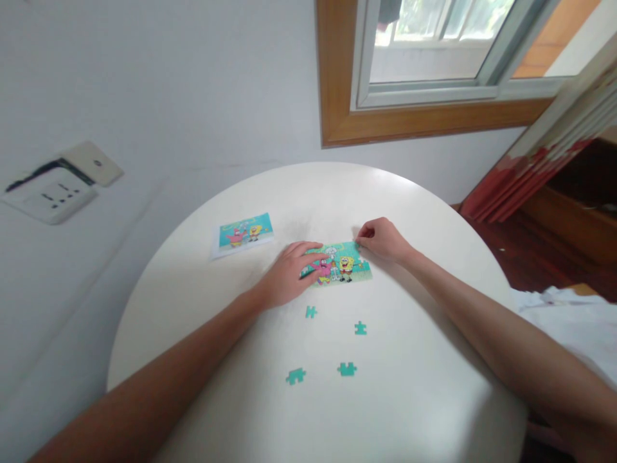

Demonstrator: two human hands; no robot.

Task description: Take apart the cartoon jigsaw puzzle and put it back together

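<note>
A partly assembled jigsaw puzzle (346,265) with cartoon figures on a teal background lies on the white table. Its right edge shows a notch near the upper corner. My left hand (294,270) rests on the puzzle's left part, fingers spread and covering some of it. At the upper right corner, my right hand (380,238) pinches thumb and fingers together on a puzzle piece, mostly hidden by the fingertips. Several loose teal pieces lie nearer to me, among them one piece (311,312), another (360,328), a third (347,369) and one at the lower left (295,376).
A picture card (245,233) with the same cartoon figures lies on the round white table (231,411), left of the puzzle. Behind the table stand a white wall with a socket (55,193) and a wood-framed window. A red and white curtain (515,173) hangs at right.
</note>
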